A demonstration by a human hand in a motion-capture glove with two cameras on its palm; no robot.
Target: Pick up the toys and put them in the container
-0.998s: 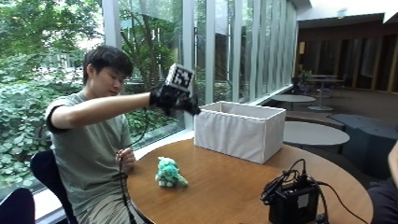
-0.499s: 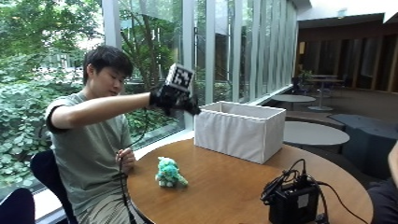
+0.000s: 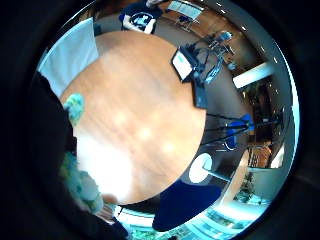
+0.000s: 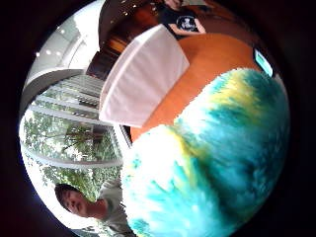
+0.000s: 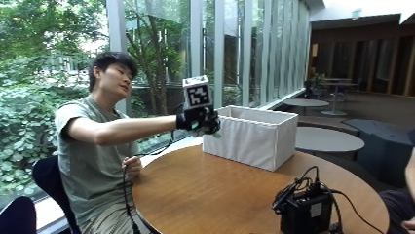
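In the outside view we see a person seated at a round wooden bench (image 5: pixel 214 190), right arm stretched toward a white fabric box (image 5: pixel 254 135) standing on that bench. The gloved right hand (image 5: pixel 198 121) is raised beside the near end of the box, just short of its rim. Its grip is curled around a teal plush toy (image 5: pixel 215 130), of which only a small part shows under the fingers. A black device (image 5: pixel 306 210) with cables stands on the bench, well apart from the box.

In the little finger side palm view we see the bench top far below, with the box at its edge.

In the thumb side palm view the toy (image 4: pixel 217 163) fills much of the picture, with the box (image 4: pixel 140 79) beyond it.
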